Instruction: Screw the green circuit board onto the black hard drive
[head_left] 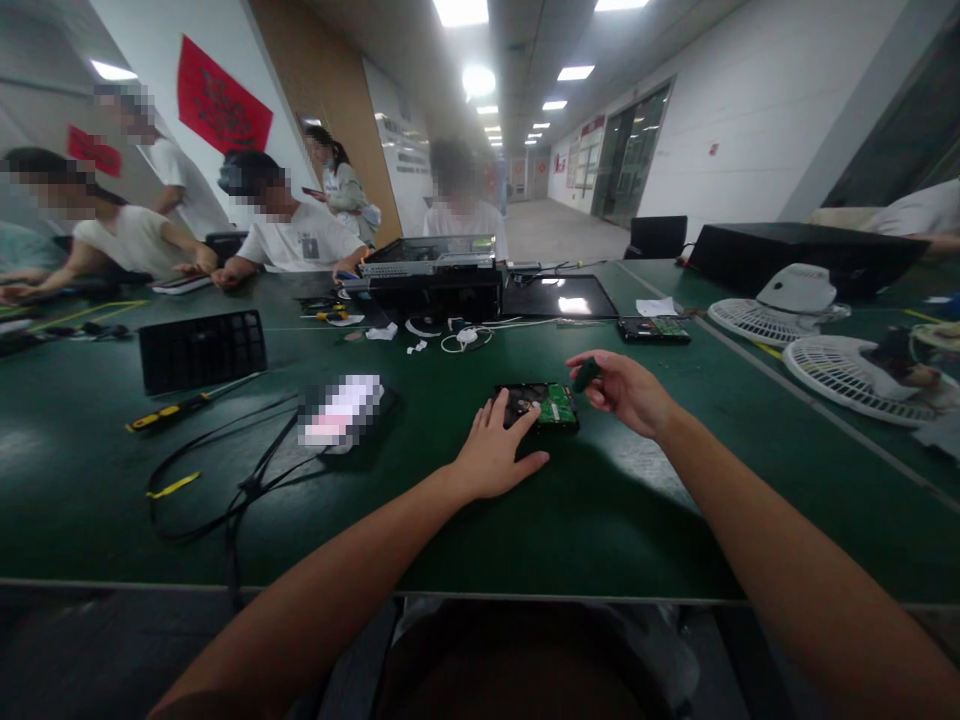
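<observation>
A hard drive [556, 405] lies on the green table with its green circuit board facing up. My left hand [496, 450] rests over its left part, fingers spread and fingertips touching the board and casing. Just right of the drive and slightly above the table, my right hand [626, 390] is closed around a small dark green piece with a rounded end [586, 374]. Its exact kind is hard to make out. A second hard drive [654, 330] lies farther back to the right, apart from both hands.
Left of my hands lie a lit phone [341, 410], looped black cables [251, 487] and a yellow-black screwdriver [169, 410]. A dark panel [202, 352] stands behind them. An opened metal case [431, 257] and flat screen [559, 296] lie ahead. White fan parts [862, 375] are at right. Several people sit opposite.
</observation>
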